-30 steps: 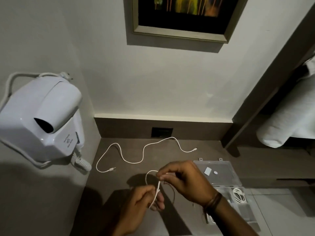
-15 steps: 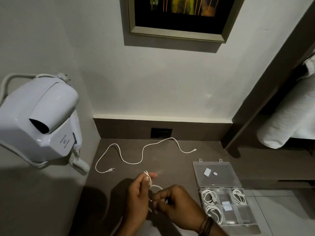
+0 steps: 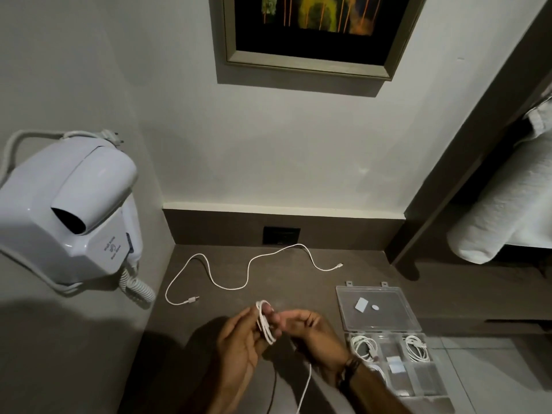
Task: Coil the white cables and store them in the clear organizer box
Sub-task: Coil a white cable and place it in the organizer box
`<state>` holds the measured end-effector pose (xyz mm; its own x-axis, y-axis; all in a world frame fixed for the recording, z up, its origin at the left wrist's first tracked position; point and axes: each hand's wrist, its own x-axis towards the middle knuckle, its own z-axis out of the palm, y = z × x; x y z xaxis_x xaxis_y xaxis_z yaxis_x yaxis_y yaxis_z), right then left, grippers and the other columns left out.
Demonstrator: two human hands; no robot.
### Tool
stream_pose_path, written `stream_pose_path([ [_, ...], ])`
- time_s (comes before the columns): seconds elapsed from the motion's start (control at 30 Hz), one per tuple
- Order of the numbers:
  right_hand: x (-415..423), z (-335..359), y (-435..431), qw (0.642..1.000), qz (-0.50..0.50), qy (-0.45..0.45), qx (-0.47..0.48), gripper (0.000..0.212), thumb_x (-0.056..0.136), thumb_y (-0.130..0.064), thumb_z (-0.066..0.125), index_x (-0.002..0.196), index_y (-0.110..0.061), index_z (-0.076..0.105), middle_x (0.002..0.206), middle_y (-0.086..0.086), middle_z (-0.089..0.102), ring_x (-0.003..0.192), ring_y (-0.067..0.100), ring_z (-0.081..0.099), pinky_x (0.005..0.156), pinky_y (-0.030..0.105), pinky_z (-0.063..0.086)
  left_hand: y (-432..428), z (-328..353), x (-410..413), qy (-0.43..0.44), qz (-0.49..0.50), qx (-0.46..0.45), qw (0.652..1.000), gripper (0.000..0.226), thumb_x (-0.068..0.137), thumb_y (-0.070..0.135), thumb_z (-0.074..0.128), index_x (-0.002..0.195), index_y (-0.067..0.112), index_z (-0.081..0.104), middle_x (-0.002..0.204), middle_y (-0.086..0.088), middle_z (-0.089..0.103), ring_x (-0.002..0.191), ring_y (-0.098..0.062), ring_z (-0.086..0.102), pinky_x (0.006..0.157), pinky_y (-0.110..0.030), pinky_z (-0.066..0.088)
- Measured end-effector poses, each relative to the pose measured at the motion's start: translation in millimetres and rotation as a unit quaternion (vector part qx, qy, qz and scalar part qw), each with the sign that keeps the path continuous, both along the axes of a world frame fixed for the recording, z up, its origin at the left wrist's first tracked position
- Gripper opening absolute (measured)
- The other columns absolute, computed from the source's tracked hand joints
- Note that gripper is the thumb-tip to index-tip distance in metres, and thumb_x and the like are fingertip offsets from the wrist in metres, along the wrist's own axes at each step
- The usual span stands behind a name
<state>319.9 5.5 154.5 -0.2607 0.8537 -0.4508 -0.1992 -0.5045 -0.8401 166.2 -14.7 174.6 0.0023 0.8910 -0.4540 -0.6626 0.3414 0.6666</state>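
Observation:
My left hand (image 3: 242, 345) holds a small coil of white cable (image 3: 264, 322) wound around its fingers. My right hand (image 3: 313, 336) is beside the coil, fingers loosely curled, and the cable's loose tail (image 3: 304, 389) hangs down under it toward the bottom edge. Whether the right hand grips the tail is hidden. A second white cable (image 3: 248, 273) lies uncoiled in waves on the dark counter behind my hands. The clear organizer box (image 3: 418, 380) sits open at the right, its lid (image 3: 385, 321) flat behind it, with coiled white cables (image 3: 363, 346) in several compartments.
A white wall-mounted hair dryer (image 3: 68, 216) with a curly cord hangs at the left. A dark socket plate (image 3: 280, 234) is set in the back panel, a framed picture (image 3: 313, 34) hangs above, and a rolled white towel (image 3: 501, 213) sits on a shelf at right.
The cable went from a loose loop stretched between both hands to a tight coil on my left fingers. My right hand swung from above the left hand to its right side.

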Motion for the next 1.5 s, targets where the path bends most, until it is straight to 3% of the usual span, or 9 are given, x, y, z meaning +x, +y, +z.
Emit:
stream_pose_path([
  [0.17, -15.1, -2.3, -33.3, 0.951, 0.127, -0.224, 0.173, 0.023, 0.096, -0.011, 0.068, 0.079, -0.012, 0.082, 0.067, 0.011, 0.076, 0.063, 0.008, 0.065, 0.067, 0.024, 0.053, 13.3, -5.7, -0.6, 0.179, 0.083, 0.046, 0.979, 0.026, 0.101, 0.006, 0.039, 0.093, 0.002, 0.063, 0.088, -0.018, 0.071, 0.084, -0.031, 0.071, 0.077, -0.027, 0.060],
  [0.33, 9.6, 40.6, -1.8, 0.870, 0.205, -0.321, 0.313, 0.018, 0.094, -0.028, 0.062, 0.096, -0.027, 0.080, 0.078, -0.015, 0.078, 0.072, -0.004, 0.070, 0.071, 0.017, 0.056, -7.0, -19.3, -17.7, 0.588, -0.118, 0.231, 0.766, 0.020, 0.098, 0.019, 0.051, 0.091, 0.014, 0.070, 0.086, 0.019, 0.071, 0.083, 0.013, 0.062, 0.076, -0.001, 0.040],
  [0.43, 16.6, 48.9, 28.1, 0.844, 0.191, -0.326, 0.381, 0.007, 0.092, -0.026, 0.073, 0.092, -0.025, 0.080, 0.092, -0.011, 0.081, 0.087, 0.004, 0.076, 0.082, 0.024, 0.061, -16.0, -10.2, -9.7, 0.378, -0.202, 0.181, 0.885, 0.029, 0.097, 0.018, 0.045, 0.086, 0.006, 0.069, 0.076, -0.004, 0.073, 0.072, -0.016, 0.068, 0.072, -0.025, 0.054],
  [0.63, -3.6, -3.2, 16.1, 0.962, 0.053, -0.137, 0.229, 0.032, 0.091, 0.006, 0.071, 0.074, -0.019, 0.080, 0.069, -0.005, 0.076, 0.064, 0.003, 0.067, 0.072, 0.028, 0.053, 0.5, -3.3, -9.3, 0.099, -0.068, 0.085, 0.989, 0.032, 0.098, 0.009, 0.042, 0.084, 0.003, 0.070, 0.068, -0.013, 0.072, 0.064, -0.022, 0.072, 0.062, -0.028, 0.061],
  [0.8, -14.6, -5.6, -21.2, 0.897, 0.205, -0.270, 0.282, 0.023, 0.099, -0.022, 0.060, 0.090, -0.029, 0.080, 0.077, -0.009, 0.077, 0.075, -0.001, 0.068, 0.075, 0.023, 0.053, 15.1, -11.0, -15.6, 0.201, 0.029, 0.100, 0.974, 0.026, 0.101, 0.005, 0.039, 0.101, 0.002, 0.065, 0.081, -0.010, 0.075, 0.076, -0.014, 0.074, 0.076, -0.026, 0.059],
  [0.97, 0.7, 46.0, 1.1, 0.806, 0.244, -0.348, 0.411, 0.024, 0.096, -0.018, 0.062, 0.104, -0.036, 0.074, 0.090, -0.014, 0.078, 0.082, -0.004, 0.073, 0.079, 0.017, 0.057, -5.8, -20.7, -29.3, 0.544, -0.154, 0.208, 0.798, 0.022, 0.099, 0.026, 0.047, 0.100, 0.025, 0.070, 0.096, 0.030, 0.070, 0.092, 0.018, 0.060, 0.086, -0.002, 0.041],
  [1.3, -18.4, -3.4, -10.6, 0.966, 0.060, -0.157, 0.195, 0.018, 0.098, 0.004, 0.064, 0.097, -0.003, 0.080, 0.071, -0.003, 0.077, 0.067, 0.005, 0.067, 0.074, 0.024, 0.054, 16.9, 8.3, -14.7, 0.063, 0.013, 0.096, 0.993, 0.028, 0.098, 0.011, 0.039, 0.085, 0.001, 0.062, 0.066, -0.011, 0.070, 0.066, -0.023, 0.070, 0.062, -0.027, 0.060],
  [1.37, -20.0, -0.2, -23.6, 0.934, 0.148, -0.208, 0.251, 0.028, 0.103, -0.010, 0.058, 0.104, -0.026, 0.081, 0.078, -0.008, 0.076, 0.077, 0.005, 0.067, 0.080, 0.026, 0.054, 17.7, 6.1, -17.0, 0.244, 0.023, 0.127, 0.961, 0.031, 0.102, 0.007, 0.036, 0.090, 0.007, 0.064, 0.079, -0.009, 0.074, 0.080, -0.018, 0.071, 0.073, -0.018, 0.057],
  [1.5, 0.2, 33.3, -10.6, 0.804, 0.243, -0.379, 0.389, 0.030, 0.100, -0.022, 0.054, 0.116, -0.040, 0.072, 0.090, -0.016, 0.076, 0.081, -0.006, 0.069, 0.081, 0.016, 0.055, 1.0, 3.0, -29.9, 0.623, -0.126, 0.283, 0.718, 0.024, 0.100, 0.028, 0.043, 0.093, 0.020, 0.064, 0.087, 0.009, 0.071, 0.087, 0.010, 0.057, 0.073, -0.003, 0.036],
])
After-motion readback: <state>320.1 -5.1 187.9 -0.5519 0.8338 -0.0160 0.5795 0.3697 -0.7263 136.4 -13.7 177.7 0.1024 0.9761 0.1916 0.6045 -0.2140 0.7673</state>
